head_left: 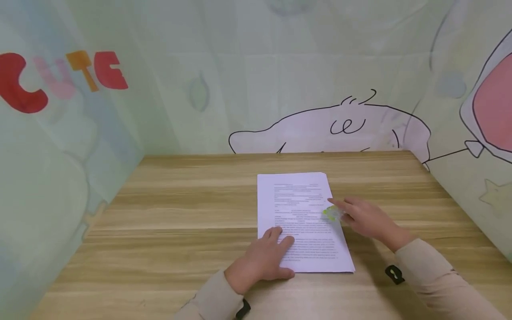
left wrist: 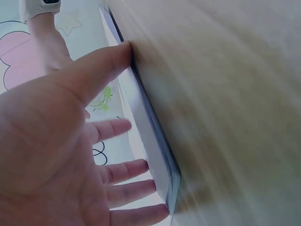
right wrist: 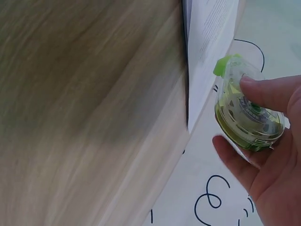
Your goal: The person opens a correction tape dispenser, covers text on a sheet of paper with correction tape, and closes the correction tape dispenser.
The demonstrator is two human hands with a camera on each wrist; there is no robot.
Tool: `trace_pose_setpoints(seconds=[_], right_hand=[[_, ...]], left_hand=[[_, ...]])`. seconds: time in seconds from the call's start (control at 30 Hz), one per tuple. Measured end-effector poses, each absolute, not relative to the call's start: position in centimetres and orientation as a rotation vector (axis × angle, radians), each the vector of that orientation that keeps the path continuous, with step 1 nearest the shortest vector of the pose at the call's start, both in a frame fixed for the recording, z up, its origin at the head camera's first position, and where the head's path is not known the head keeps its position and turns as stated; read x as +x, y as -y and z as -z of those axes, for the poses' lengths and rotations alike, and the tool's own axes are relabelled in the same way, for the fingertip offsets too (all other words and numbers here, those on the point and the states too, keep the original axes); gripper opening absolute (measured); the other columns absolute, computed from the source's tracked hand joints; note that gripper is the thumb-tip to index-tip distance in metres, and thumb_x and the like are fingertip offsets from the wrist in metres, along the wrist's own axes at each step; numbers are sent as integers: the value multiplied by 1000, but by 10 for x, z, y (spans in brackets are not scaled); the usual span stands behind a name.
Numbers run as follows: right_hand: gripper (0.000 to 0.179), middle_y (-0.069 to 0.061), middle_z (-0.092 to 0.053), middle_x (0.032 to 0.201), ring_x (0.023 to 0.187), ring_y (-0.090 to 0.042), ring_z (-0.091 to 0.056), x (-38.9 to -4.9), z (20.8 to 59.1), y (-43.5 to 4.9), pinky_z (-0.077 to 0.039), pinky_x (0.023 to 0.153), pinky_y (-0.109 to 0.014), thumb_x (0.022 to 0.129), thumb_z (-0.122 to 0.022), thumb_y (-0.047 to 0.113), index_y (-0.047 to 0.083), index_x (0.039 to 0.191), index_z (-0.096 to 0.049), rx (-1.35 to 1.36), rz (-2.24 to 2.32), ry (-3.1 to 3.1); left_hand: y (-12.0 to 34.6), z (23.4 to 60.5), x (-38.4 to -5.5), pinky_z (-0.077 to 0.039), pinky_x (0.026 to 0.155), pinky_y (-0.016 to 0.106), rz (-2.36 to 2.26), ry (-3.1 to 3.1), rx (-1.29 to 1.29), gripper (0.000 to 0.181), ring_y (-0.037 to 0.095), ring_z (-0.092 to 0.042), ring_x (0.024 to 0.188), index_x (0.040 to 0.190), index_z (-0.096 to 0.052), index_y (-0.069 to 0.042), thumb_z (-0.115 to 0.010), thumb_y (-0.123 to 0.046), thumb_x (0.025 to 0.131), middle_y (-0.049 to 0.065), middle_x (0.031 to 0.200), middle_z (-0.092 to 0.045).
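Clear plastic and yellow-green, rounded correction-tape dispenser (right wrist: 242,121): right of centre in the head view, over the right edge of the white printed paper stack (head_left: 300,209); tip contact unclear. Right hand (head_left: 366,218) pinches it, thumb on one face, fingers behind. Left hand (head_left: 264,258) spread, gripping nothing, fingers resting at the stack's lower left. Best bet: tip flat on the line, light even pressure, straight pull; left palm bracing so sheets don't skid on the brown wood-grain table (head_left: 180,213). Tilting the tip would probably lift the tape.
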State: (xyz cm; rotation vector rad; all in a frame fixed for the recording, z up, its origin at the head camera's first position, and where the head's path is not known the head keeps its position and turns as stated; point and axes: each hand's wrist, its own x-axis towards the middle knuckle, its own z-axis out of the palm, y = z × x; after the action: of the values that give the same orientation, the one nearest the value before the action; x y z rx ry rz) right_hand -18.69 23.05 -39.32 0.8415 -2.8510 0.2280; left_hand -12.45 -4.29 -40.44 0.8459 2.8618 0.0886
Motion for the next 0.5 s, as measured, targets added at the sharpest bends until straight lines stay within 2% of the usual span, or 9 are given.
trace_pose_setpoints(seconds=[0.1, 0.3, 0.5], right_hand=[[44, 2, -52, 79, 63, -9, -40, -186, 391, -227, -34, 55, -20, 81, -64, 5, 17, 124, -60, 838, -290, 2868], [41, 0, -57, 83, 66, -9, -44, -186, 387, -220, -40, 58, -22, 81, -65, 3, 20, 118, -64, 879, -331, 2874], [42, -4, -62, 92, 73, -13, -54, -188, 386, -210, -48, 64, -27, 79, -68, 3, 21, 116, -65, 981, -252, 2824]], left_hand=[[44, 404, -123, -44, 95, 39, -99, -2859, 859, 66, 29, -38, 125, 129, -47, -19, -66, -53, 76, 16, 135, -39], [45, 403, -120, -36, 104, 37, -33, -2843, 882, 66, 29, -37, 129, 133, -48, -19, -62, -54, 79, 16, 138, -40], [42, 399, -117, -42, 99, 39, -17, -2825, 847, 66, 29, -38, 129, 136, -46, -19, -62, -50, 80, 17, 140, -39]])
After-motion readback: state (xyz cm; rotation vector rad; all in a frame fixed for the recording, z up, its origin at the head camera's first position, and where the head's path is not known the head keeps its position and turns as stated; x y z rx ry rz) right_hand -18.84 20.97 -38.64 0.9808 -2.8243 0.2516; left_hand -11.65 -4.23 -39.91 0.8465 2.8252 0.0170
